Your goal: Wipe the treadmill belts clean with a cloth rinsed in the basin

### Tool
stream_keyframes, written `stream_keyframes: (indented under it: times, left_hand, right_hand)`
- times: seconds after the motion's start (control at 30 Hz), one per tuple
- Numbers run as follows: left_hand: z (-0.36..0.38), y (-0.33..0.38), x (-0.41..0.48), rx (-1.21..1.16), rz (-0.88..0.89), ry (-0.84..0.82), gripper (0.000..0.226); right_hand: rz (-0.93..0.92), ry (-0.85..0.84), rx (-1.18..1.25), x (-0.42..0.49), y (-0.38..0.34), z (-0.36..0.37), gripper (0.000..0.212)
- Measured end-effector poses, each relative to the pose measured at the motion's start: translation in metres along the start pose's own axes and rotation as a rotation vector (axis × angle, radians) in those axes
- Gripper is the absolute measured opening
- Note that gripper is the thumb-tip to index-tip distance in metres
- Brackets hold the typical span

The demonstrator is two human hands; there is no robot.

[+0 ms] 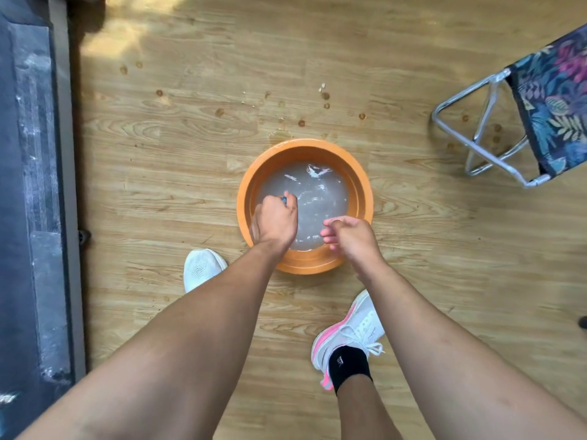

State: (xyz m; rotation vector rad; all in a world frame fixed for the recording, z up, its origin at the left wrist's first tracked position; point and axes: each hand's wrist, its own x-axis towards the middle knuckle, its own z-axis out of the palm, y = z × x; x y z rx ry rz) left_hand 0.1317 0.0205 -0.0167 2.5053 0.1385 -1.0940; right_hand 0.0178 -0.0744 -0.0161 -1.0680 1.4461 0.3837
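An orange basin [362, 188] of cloudy water stands on the wooden floor in the middle of the view. My left hand [275, 221] reaches over its near left side and grips a blue cloth [284, 200], of which only a small bit shows past the knuckles. My right hand [349, 234] hovers over the basin's near right rim, fingers loosely extended and holding nothing. The dark treadmill belt [31, 173], streaked with pale dust, runs along the left edge of the view.
Water drops spot the floor [165, 173] beyond the basin. A folding stool [540, 122] with a metal frame and floral seat stands at the right. My feet in white shoes, one [201, 268] left of the basin and one [349, 335] behind it, stand close by.
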Motion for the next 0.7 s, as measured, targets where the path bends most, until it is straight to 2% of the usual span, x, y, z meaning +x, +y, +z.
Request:
stream_keyframes:
  times: [0.1,0.2,0.27,0.37,0.43,0.57,0.63,0.7]
  left_hand:
    - [0.004,-0.001,0.003,0.085,0.07,-0.004,0.055]
    - [0.002,-0.008,0.007,0.114,0.06,-0.031,0.052]
    - [-0.003,-0.012,0.004,0.139,0.102,-0.05,0.047]
    - [-0.007,-0.016,-0.002,0.241,0.219,-0.134,0.032]
    - [-0.01,-0.018,-0.005,0.295,0.257,-0.219,0.03]
    - [-0.025,-0.019,-0.009,0.26,0.284,-0.31,0.058]
    - [-0.034,-0.02,-0.012,0.244,0.305,-0.334,0.063]
    - [-0.043,-0.019,-0.015,0.248,0.33,-0.345,0.061]
  right_hand:
    - [-0.103,0.08,-0.196,0.013,0.006,0.008,0.018]
    - [-0.188,0.148,-0.392,0.01,0.001,0.013,0.023]
    - [-0.223,0.14,-0.43,0.004,-0.006,0.017,0.041]
    - [-0.266,0.107,-0.454,-0.001,-0.008,0.023,0.08]
    - [-0.281,0.09,-0.514,-0.003,-0.006,0.025,0.092]
    - [-0.164,-0.065,-0.659,-0.012,-0.008,0.026,0.098]
    - [-0.17,-0.071,-0.737,-0.023,-0.006,0.023,0.091]
    - [-0.181,0.004,-0.691,-0.037,-0.011,0.02,0.085]
